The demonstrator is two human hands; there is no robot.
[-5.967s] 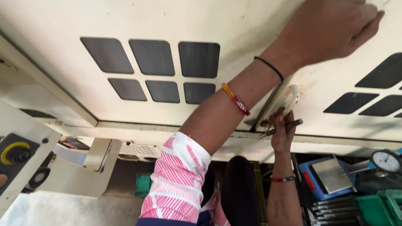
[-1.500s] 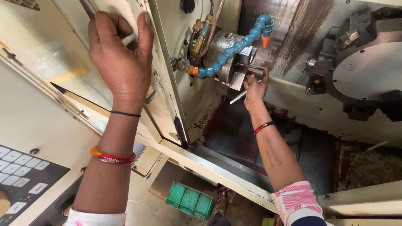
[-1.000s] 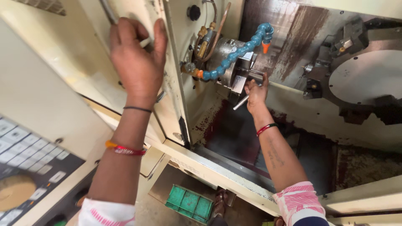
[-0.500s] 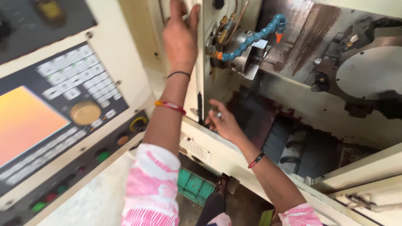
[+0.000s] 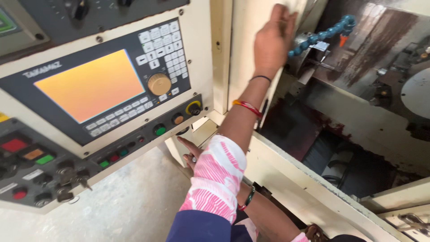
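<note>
Pressing left hand (image 5: 271, 42) flat, fingers together, against the cream sliding door (image 5: 244, 67) right of the control panel (image 5: 197, 54); reaching right hand (image 5: 190, 150), fingers extended and empty, just below the green button (image 5: 160, 130). Best to hold fingertips clear of the door's edge.

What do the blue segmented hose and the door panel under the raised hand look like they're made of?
The blue segmented hose looks like moulded plastic: glossy bead-like links and an orange tip. The door panel under the left hand looks like sheet metal in cream paint, matte, scuffed and grimy; its flat face and folded edges suggest this, though the paint hides the base material.
</note>
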